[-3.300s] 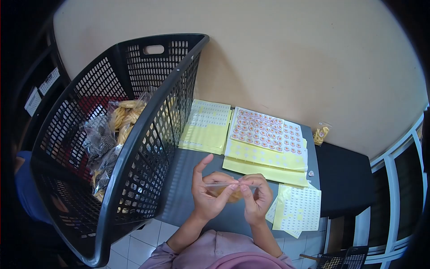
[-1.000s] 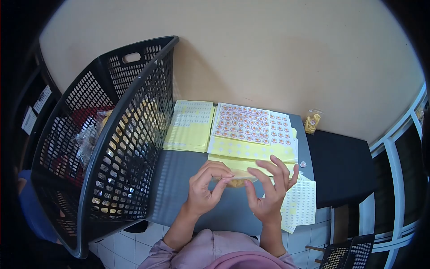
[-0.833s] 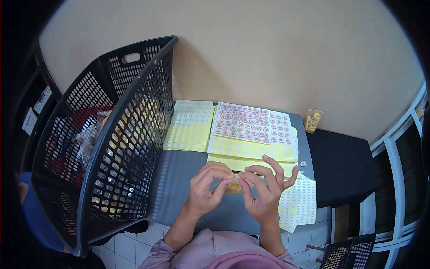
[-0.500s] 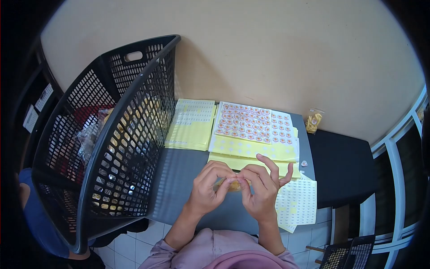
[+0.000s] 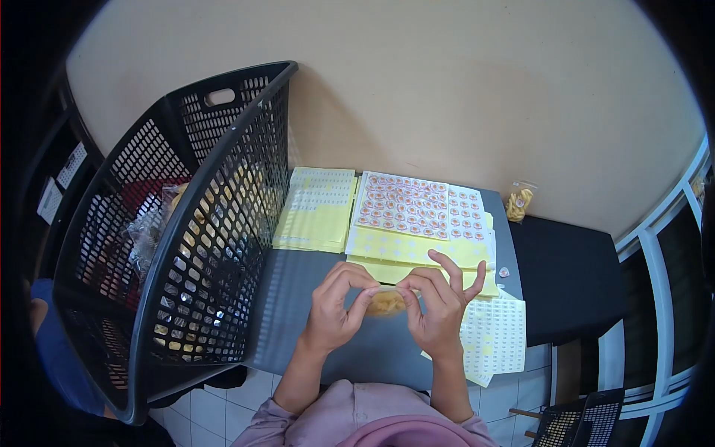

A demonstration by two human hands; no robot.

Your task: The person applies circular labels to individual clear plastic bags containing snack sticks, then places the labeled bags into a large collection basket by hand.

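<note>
A small clear plastic bag of yellow snacks hangs between my hands over the grey table, in front of my chest. My left hand pinches the top edge of the bag on its left side. My right hand pinches the same edge on the right, with its outer fingers raised and spread. Just beyond my hands lie sheets of round orange-and-white stickers on yellow backing paper. A sheet of small printed labels lies by my right wrist.
A large black perforated basket with bagged goods stands at the left. Yellow label sheets lie beside it. A filled snack bag stands on a black surface at right. A loose sticker lies near the table's right edge.
My hands have moved apart along the bag's top edge, from nearly touching to a gap between them. More of the bag now shows.
</note>
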